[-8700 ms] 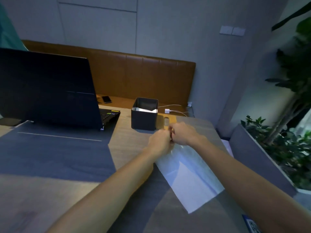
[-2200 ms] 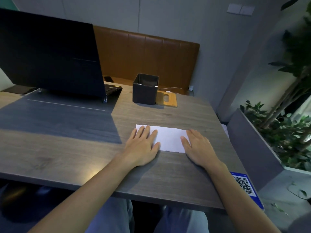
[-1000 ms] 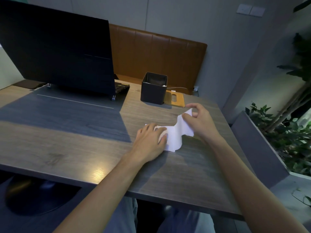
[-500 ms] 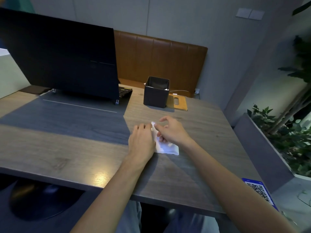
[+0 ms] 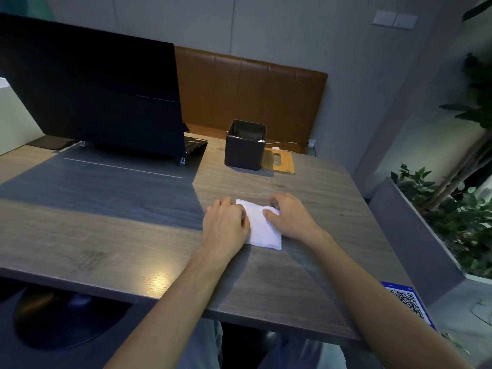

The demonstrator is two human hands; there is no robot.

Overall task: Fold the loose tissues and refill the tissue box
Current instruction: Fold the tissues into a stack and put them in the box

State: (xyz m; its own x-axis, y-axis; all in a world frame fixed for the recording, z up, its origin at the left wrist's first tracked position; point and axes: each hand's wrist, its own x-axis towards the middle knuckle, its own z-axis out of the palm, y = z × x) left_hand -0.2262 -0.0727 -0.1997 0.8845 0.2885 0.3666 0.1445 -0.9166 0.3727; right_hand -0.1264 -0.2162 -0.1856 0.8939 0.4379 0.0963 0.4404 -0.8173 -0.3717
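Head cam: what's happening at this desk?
A person is folding a white tissue on the wooden table. It lies flat, already folded to a small rectangle. The left hand presses its left edge. The right hand rests on its right side, thumb on top; whether the fingers pinch it is unclear. The dark tissue box stands open farther back, its slotted wooden lid beside it. The tissue is not yet in the box.

Both hands, left hand (image 5: 225,225) and right hand (image 5: 291,218), press folded tissue (image 5: 262,227) on table (image 5: 133,235)

Left forearm (image 5: 183,291), right forearm (image 5: 372,283) bare; trousers (image 5: 205,350) pale, perhaps grey-blue (dim light, only knees visible).
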